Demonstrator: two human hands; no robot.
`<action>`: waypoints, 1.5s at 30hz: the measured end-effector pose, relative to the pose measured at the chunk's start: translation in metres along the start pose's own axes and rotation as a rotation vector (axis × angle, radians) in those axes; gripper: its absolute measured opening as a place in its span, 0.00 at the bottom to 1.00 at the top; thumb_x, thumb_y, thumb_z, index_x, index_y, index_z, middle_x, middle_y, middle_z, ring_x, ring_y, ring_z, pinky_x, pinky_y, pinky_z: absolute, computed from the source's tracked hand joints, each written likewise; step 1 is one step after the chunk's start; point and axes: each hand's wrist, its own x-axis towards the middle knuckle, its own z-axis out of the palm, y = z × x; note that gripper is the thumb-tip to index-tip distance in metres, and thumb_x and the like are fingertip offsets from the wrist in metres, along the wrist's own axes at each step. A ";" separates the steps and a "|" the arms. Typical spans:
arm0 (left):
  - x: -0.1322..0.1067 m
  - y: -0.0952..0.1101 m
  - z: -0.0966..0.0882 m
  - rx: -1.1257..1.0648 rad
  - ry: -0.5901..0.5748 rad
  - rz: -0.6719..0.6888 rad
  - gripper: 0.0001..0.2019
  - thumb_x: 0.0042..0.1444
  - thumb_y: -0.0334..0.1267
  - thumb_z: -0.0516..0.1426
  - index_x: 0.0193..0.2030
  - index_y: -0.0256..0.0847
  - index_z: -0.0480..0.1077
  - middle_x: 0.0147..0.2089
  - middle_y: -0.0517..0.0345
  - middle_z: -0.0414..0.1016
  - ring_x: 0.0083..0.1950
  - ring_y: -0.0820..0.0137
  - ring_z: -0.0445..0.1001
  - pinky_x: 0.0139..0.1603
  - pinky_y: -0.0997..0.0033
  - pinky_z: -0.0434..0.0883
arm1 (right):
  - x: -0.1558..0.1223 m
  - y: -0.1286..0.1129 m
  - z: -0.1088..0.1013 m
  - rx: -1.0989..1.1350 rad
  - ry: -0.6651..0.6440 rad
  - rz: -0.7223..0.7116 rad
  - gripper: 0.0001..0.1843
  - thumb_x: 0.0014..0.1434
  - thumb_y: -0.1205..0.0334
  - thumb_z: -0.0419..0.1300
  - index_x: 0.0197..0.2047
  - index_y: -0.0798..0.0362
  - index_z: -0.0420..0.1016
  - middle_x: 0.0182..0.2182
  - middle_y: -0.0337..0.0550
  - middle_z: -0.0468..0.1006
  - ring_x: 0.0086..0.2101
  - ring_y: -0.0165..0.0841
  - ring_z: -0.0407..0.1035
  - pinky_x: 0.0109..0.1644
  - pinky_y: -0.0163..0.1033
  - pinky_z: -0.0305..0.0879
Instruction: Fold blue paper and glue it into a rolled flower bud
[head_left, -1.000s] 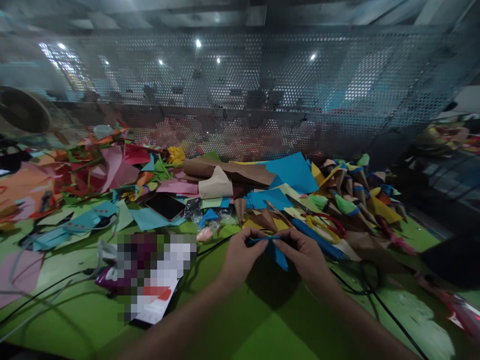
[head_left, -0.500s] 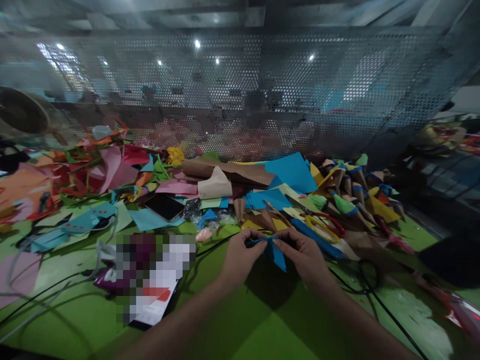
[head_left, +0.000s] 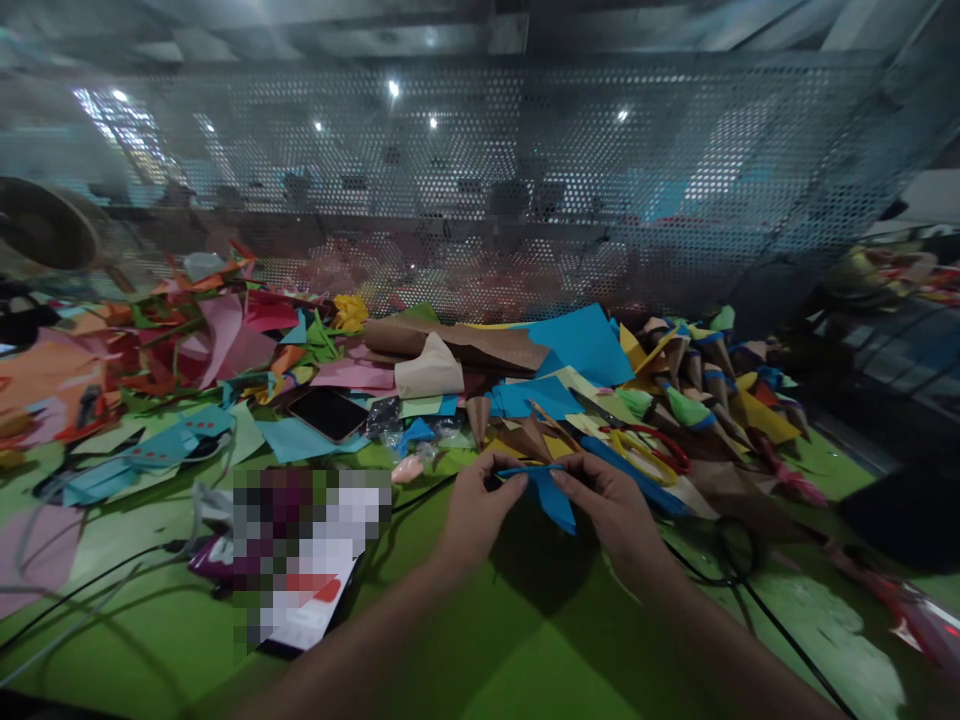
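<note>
Between my hands is a piece of blue paper (head_left: 553,498), its top edge folded over in a narrow strip and a pointed flap hanging down. My left hand (head_left: 484,505) pinches the strip's left end between thumb and fingers. On the right end, my right hand (head_left: 611,500) closes its thumb and fingers the same way. Both hands are held over the green tabletop (head_left: 540,640), and the fingertips behind the paper are partly hidden. Just beyond them lie brown paper pieces (head_left: 529,437) and scissors with yellow handles (head_left: 641,458).
Coloured paper scraps (head_left: 232,340) heap up at the back left. Brown cones with coloured tops (head_left: 694,375) pile up at the back right. A phone (head_left: 328,413) lies left of centre. A black cable (head_left: 787,630) runs along the right, and a perforated metal screen (head_left: 480,180) stands behind.
My hands have moved slightly apart, and the folded strip of blue paper between them shows longer and straighter. Its hanging flap has shifted a little. Both hands keep their pinch.
</note>
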 end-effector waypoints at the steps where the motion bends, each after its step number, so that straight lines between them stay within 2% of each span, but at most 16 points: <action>1: 0.000 -0.001 0.000 -0.011 0.007 0.006 0.08 0.47 0.38 0.61 0.35 0.38 0.72 0.30 0.60 0.71 0.31 0.71 0.67 0.32 0.73 0.64 | 0.000 0.000 0.000 -0.002 0.008 -0.004 0.19 0.50 0.44 0.69 0.33 0.52 0.77 0.27 0.38 0.75 0.26 0.32 0.65 0.29 0.36 0.62; 6: 0.002 -0.003 0.000 -0.015 0.006 0.032 0.07 0.47 0.38 0.61 0.33 0.39 0.71 0.30 0.61 0.70 0.29 0.72 0.66 0.31 0.73 0.63 | 0.002 0.002 -0.001 -0.017 0.021 -0.023 0.20 0.49 0.43 0.69 0.33 0.52 0.77 0.27 0.39 0.75 0.27 0.32 0.66 0.29 0.36 0.62; 15: 0.003 -0.006 -0.001 -0.003 0.027 0.045 0.09 0.49 0.39 0.60 0.36 0.39 0.70 0.30 0.61 0.68 0.29 0.73 0.66 0.30 0.73 0.64 | 0.000 0.000 -0.001 0.007 0.037 0.012 0.20 0.49 0.43 0.69 0.33 0.52 0.76 0.26 0.38 0.74 0.26 0.31 0.64 0.28 0.36 0.61; 27: 0.002 -0.004 -0.001 -0.085 0.061 0.013 0.07 0.51 0.38 0.60 0.35 0.39 0.68 0.27 0.65 0.66 0.25 0.76 0.66 0.28 0.75 0.64 | -0.001 -0.005 0.000 0.053 0.055 0.026 0.19 0.48 0.45 0.70 0.33 0.51 0.77 0.28 0.39 0.77 0.28 0.34 0.68 0.33 0.39 0.64; 40: 0.001 0.000 0.001 -0.111 0.076 -0.007 0.05 0.50 0.35 0.59 0.34 0.39 0.68 0.29 0.63 0.68 0.26 0.76 0.65 0.28 0.75 0.64 | 0.003 0.001 -0.004 0.055 0.023 0.037 0.20 0.48 0.45 0.70 0.34 0.53 0.77 0.30 0.42 0.77 0.29 0.35 0.68 0.33 0.39 0.65; 45: 0.002 -0.004 0.001 -0.069 0.061 -0.016 0.07 0.49 0.36 0.59 0.36 0.38 0.69 0.28 0.63 0.68 0.26 0.74 0.66 0.28 0.74 0.64 | 0.004 0.004 -0.004 0.059 0.005 0.055 0.20 0.49 0.45 0.70 0.35 0.52 0.77 0.28 0.40 0.77 0.28 0.33 0.68 0.32 0.38 0.64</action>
